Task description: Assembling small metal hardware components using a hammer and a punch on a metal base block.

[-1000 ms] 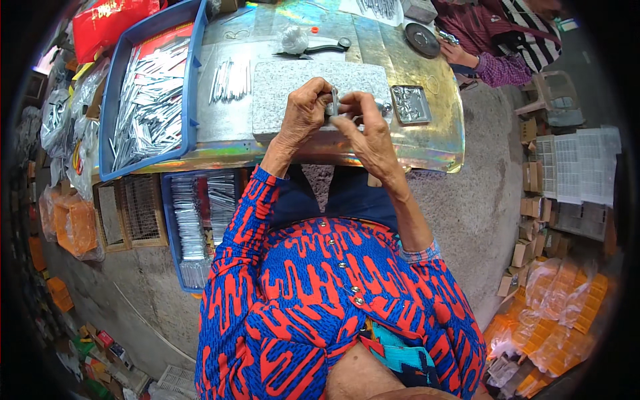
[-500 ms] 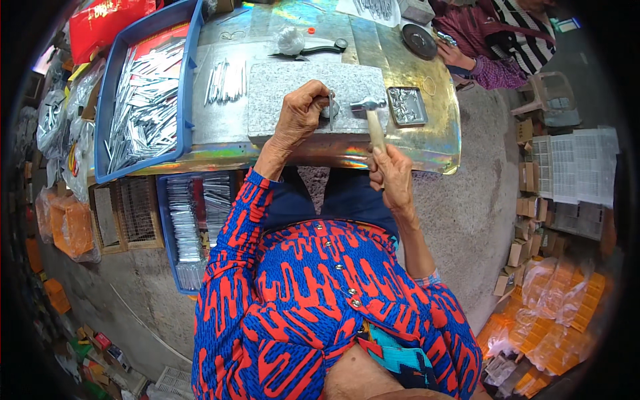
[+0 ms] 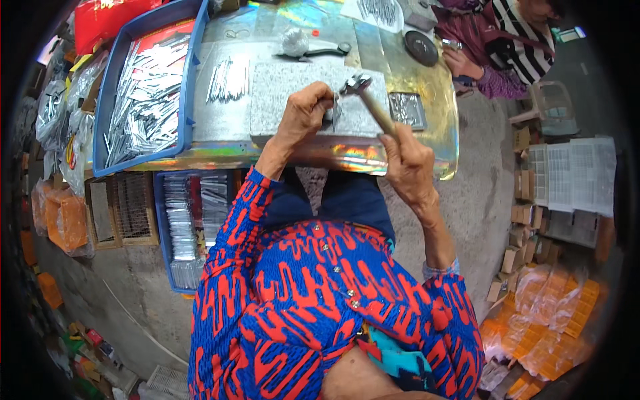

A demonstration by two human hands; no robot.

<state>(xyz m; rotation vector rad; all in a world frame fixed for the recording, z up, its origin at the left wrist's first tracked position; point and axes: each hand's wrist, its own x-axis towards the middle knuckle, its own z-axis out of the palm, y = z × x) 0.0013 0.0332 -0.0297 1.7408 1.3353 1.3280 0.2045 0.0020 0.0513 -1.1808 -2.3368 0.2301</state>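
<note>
My right hand (image 3: 410, 163) grips the wooden handle of a hammer (image 3: 378, 110). Its metal head is raised over the grey stone block (image 3: 277, 83), to the right of my other hand. Above the block's front part, my left hand (image 3: 305, 110) pinches a thin metal piece (image 3: 335, 112) that stands upright; its lower end is hard to make out. A small square tray of shiny metal parts (image 3: 407, 110) sits at the block's right side. Left of the block lies a row of slim metal strips (image 3: 229, 80).
A blue bin (image 3: 189, 87) full of loose metal strips stands at the table's left. Behind the block are a black-handled tool (image 3: 327, 50) and a clear plastic bundle (image 3: 294, 42). A co-worker's hand (image 3: 461, 65) is at the far right, near a dark round dish (image 3: 421, 48).
The hammer has come up and swung left toward my left hand, its handle now slanting. My right hand has shifted slightly right. My left hand keeps its pinch.
</note>
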